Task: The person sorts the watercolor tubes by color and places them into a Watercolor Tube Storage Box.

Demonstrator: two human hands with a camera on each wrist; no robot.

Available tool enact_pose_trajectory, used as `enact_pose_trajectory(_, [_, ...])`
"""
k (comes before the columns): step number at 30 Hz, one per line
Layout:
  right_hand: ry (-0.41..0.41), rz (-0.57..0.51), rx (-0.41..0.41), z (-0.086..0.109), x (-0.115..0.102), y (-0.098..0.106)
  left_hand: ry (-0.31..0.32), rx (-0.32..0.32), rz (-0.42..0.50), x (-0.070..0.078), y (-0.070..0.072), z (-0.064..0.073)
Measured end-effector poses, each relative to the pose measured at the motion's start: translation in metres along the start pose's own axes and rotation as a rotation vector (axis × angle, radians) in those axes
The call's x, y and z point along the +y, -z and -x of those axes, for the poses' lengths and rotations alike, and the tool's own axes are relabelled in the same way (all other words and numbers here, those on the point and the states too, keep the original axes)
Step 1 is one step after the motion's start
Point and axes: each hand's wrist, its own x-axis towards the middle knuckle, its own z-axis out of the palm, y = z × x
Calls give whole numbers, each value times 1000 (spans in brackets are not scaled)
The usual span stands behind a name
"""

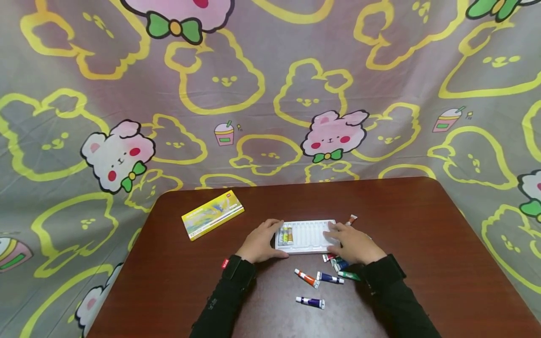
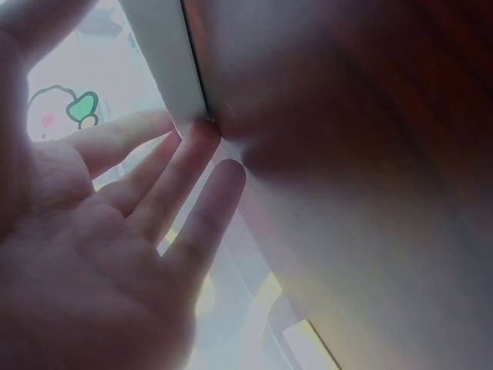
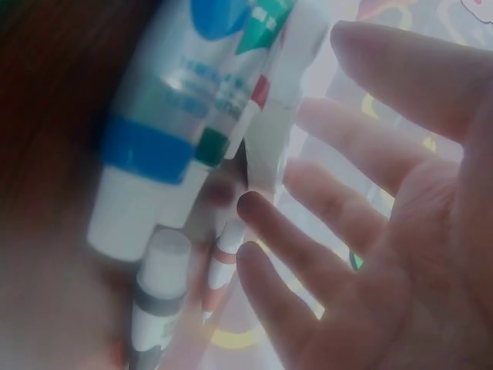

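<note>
A white plastic tray point(image 1: 310, 237) with narrow slots lies on the table. Several small paint tubes point(image 1: 286, 234) with yellowish labels sit in its left end. My left hand point(image 1: 259, 241) spans the tray's left end, its fingers point(image 2: 202, 212) fairly straight and touching the side. At the other end is my right hand point(image 1: 355, 243), fingers extended over and against the right edge. Beneath and beside that hand lie loose paint tubes, including a blue one point(image 3: 146, 150) and a green-banded one point(image 3: 212, 146) in the right wrist view. A black-banded tube point(image 3: 159, 297) is close by.
A yellow paint box point(image 1: 213, 215) lies at the back left of the brown table point(image 1: 169, 291). Nearer me are an orange tube point(image 1: 307, 278), a dark blue tube point(image 1: 330, 278), a purple tube point(image 1: 310, 302) and a green tube point(image 1: 349, 275). A brown tube point(image 1: 351, 219) lies behind the right hand.
</note>
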Motion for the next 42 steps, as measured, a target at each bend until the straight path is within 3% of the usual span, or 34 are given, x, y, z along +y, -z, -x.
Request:
enact_pose_trajectory(4, [14, 0, 23, 1, 4, 0, 5, 1, 12, 0, -2, -1])
enact_pose_trajectory(14, [52, 14, 189, 11, 16, 13, -27, 9, 20, 1, -1, -3])
enact_pose_trajectory(20, [128, 2, 258, 9, -9, 6, -5, 10, 35, 0, 1, -1])
enact_pose_trajectory(22, [193, -7, 252, 3, -26, -3, 9, 10, 41, -1, 1, 0])
enact_pose_trajectory(26, [299, 0, 162, -5, -62, -21, 12, 21, 55, -2, 1, -1])
enact_pose_trajectory(30, [304, 54, 106, -4, -85, -34, 0, 25, 58, -3, 0, -2])
enact_pose_trajectory(37, [254, 117, 142, -1, -88, -41, -14, 20, 68, -1, -3, -2])
enact_pose_trajectory(42, [268, 68, 197, -2, -80, -33, -14, 20, 63, 0, -2, -2])
